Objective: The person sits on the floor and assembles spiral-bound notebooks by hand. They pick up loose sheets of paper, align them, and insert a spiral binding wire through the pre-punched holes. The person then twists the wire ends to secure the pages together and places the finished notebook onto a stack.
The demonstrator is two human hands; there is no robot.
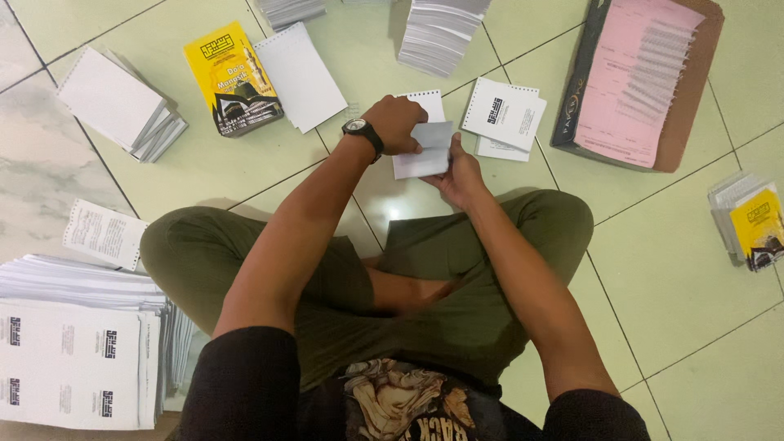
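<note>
Pale green floor tiles [678, 269] fill the view, and a person in olive trousers [457, 318] sits cross-legged on them with both arms stretched forward. Both hands meet over a small bundle of white punched sheets [425, 155] held just above the floor in front of the knees. The left hand [398, 121], with a black wristwatch [362, 131] on its wrist, is curled over the top of the bundle, fingers closed on the upper sheets. The right hand [459, 175] grips the same bundle from below and from the right side, thumb on top. Just beside the bundle on the right lies a little pile of white printed cards [505, 114] with holes along one edge. Further right sits a brown cardboard box [690, 106] holding pink sheets [633, 82]. To the left of the hands lie a yellow booklet [233, 77] with a dark picture on its cover and a blank white sheet [300, 75] touching its right edge. A stack of white pads [114, 102] rests at the far left, and tall piles of white paper [441, 33] stand at the top. Near the left knee lies a single printed slip [104, 233], with a big heap of printed sheets [73, 351] below it. At the right edge is another small stack topped with a yellow cover [755, 224].
</note>
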